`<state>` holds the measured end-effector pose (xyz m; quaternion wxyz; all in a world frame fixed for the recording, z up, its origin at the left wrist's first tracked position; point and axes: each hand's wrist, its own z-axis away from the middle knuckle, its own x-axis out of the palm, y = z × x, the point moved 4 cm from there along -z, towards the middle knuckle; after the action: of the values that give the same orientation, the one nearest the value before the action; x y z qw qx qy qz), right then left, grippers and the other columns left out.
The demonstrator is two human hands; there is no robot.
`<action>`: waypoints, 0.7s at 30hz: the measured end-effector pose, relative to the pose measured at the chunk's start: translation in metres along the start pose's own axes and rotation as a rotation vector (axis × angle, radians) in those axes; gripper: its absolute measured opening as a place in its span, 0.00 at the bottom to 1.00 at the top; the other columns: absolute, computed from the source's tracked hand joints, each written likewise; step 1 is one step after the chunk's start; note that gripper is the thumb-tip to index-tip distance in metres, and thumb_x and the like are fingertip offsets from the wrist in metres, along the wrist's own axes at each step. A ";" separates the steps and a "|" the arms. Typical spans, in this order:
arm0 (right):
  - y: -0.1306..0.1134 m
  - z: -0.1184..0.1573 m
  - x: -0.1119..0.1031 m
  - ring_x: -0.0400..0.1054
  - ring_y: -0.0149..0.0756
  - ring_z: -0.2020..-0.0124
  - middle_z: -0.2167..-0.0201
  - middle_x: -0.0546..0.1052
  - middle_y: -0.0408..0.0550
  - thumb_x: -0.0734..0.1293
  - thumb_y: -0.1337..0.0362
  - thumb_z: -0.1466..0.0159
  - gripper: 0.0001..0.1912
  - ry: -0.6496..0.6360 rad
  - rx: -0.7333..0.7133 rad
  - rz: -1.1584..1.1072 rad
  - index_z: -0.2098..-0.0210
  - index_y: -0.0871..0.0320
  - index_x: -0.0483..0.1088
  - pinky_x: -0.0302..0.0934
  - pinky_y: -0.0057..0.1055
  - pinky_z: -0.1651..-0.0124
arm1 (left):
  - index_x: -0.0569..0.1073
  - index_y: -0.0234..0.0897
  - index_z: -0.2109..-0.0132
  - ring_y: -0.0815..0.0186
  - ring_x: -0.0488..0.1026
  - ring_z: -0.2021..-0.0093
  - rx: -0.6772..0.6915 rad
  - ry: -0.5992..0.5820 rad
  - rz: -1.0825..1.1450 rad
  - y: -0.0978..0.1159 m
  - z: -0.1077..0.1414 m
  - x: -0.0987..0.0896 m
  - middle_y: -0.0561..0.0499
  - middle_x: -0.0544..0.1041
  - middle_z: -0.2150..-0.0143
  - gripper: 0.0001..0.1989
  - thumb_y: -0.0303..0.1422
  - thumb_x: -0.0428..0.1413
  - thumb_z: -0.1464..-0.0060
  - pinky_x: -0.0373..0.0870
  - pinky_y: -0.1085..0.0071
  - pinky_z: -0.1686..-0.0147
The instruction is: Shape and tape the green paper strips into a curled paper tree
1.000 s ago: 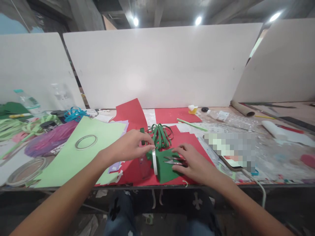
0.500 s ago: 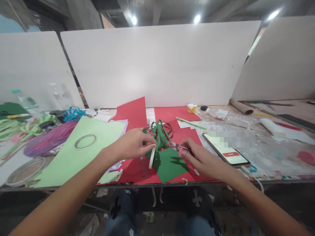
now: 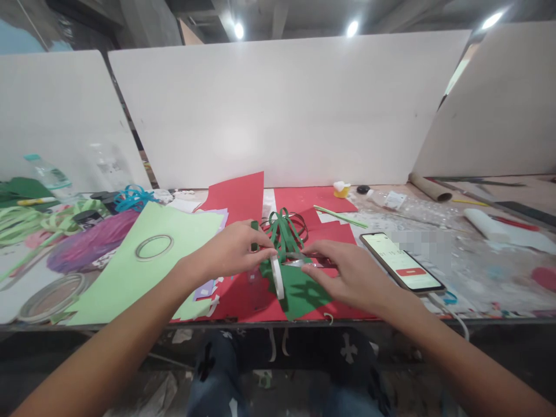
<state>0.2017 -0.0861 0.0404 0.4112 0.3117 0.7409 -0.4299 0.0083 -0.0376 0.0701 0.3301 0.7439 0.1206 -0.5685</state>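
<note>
The green loops (image 3: 284, 237) stood bunched, but the white strip (image 3: 277, 279) hung loose, left hand (image 3: 230, 249) pinching it, right hand (image 3: 343, 269) pinching scissors (image 3: 297, 263).

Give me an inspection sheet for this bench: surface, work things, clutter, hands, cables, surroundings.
Surface: table, stained, partly covered by red paper.
Work things: green strips, looped; dark green paper; narrow white piece; scissors.
Clutter: purple bag, blue strips, phone.
Hands: left hand pinches the narrow white piece; right hand holds the scissors.
Cables: white cable runs from the phone over the front edge.
Surroundings: white board behind; ceiling lights lit.
</note>
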 end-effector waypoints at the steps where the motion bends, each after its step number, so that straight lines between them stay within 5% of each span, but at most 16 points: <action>1: 0.000 0.000 -0.001 0.73 0.38 0.64 0.61 0.80 0.47 0.64 0.56 0.36 0.14 0.009 0.002 0.007 0.56 0.55 0.73 0.61 0.33 0.63 | 0.79 0.38 0.64 0.67 0.72 0.73 0.000 0.020 -0.007 0.000 0.000 0.000 0.51 0.78 0.74 0.15 0.37 0.50 0.38 0.64 0.72 0.68; 8: -0.002 0.002 -0.002 0.74 0.38 0.65 0.63 0.80 0.46 0.65 0.58 0.38 0.13 -0.016 -0.011 0.034 0.56 0.54 0.74 0.62 0.32 0.62 | 0.81 0.41 0.62 0.59 0.73 0.59 0.020 0.034 -0.027 0.008 0.003 0.006 0.48 0.81 0.64 0.13 0.40 0.53 0.40 0.67 0.67 0.59; 21: 0.003 0.003 -0.003 0.72 0.36 0.69 0.67 0.80 0.45 0.66 0.58 0.38 0.12 -0.025 -0.015 -0.017 0.57 0.53 0.75 0.61 0.31 0.65 | 0.79 0.42 0.57 0.66 0.72 0.69 -0.013 0.008 -0.027 0.012 0.001 0.006 0.53 0.81 0.68 0.11 0.36 0.53 0.40 0.61 0.71 0.68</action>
<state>0.2069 -0.0874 0.0414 0.4190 0.2968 0.7416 -0.4317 0.0167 -0.0484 0.0685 0.3268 0.7423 0.1358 -0.5690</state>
